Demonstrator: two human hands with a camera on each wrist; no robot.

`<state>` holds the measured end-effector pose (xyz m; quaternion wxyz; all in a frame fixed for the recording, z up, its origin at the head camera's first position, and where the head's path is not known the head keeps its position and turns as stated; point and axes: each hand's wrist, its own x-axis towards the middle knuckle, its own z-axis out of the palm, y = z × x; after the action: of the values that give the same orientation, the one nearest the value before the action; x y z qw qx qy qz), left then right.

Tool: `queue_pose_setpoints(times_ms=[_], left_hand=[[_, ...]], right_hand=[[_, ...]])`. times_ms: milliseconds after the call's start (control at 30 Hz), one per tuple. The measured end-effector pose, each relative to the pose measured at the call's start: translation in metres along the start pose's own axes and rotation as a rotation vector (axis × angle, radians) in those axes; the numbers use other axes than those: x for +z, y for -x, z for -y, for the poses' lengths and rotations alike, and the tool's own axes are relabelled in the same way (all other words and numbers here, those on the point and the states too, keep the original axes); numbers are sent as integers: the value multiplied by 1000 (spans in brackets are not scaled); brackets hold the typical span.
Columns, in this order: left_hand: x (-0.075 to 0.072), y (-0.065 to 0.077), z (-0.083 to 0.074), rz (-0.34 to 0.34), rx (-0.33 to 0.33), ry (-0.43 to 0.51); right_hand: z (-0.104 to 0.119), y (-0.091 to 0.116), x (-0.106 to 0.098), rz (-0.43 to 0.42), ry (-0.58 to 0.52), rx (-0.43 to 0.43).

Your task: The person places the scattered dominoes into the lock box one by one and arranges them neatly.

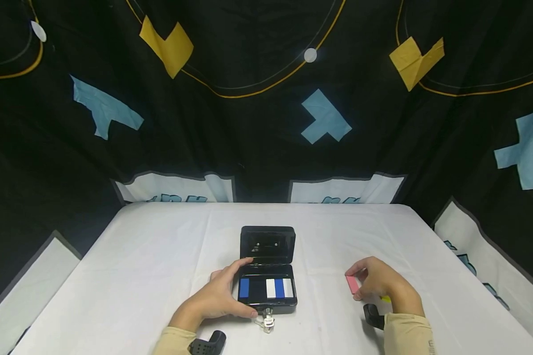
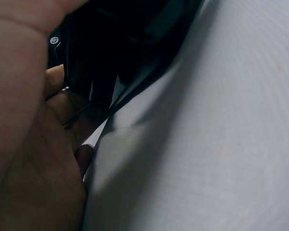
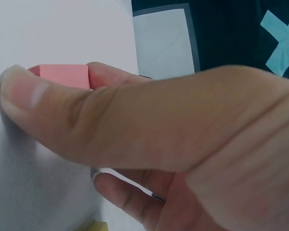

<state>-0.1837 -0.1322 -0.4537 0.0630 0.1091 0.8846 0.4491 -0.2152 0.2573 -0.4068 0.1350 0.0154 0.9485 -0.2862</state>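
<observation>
A small black cash box (image 1: 273, 309) stands on the table with its lid (image 1: 267, 244) raised. Inside it, a blue block (image 1: 244, 288) lies at the left, and white and blue blocks (image 1: 279, 288) sit side by side at the right. Keys (image 1: 268, 323) hang at its front lock. My left hand (image 1: 219, 297) grips the box's left side, thumb at the front corner and a finger near the hinge. Off to the right, my right hand (image 1: 379, 281) pinches a pink block (image 3: 65, 76) between thumb and fingers, close over the table.
A yellow object (image 1: 385, 299) shows partly from beneath the right hand. White cloth covers the table (image 1: 160, 256). Behind it hangs a black curtain (image 1: 231, 133) with blue and yellow shapes.
</observation>
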Motion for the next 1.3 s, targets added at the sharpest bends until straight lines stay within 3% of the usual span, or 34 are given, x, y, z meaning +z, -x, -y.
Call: queue_pose_setpoints(times_ms=[200,400,833,1100,1300], left_hand=[[0,0,-1,7,-4,7],[-1,0,-1,10,-11,7],[-1,2,-1,22,-11,26],[0,1,1,13,-21,8],[-1,1,1,20,-12,4]], right_hand=[[3,2,-1,-8,8,-34],[13,2,-3,-27,-63,-110],[54,8,-4,-95,-173,-410],[81,7,14,-34,-165,-549],[97,7,28,12,-148,-570]])
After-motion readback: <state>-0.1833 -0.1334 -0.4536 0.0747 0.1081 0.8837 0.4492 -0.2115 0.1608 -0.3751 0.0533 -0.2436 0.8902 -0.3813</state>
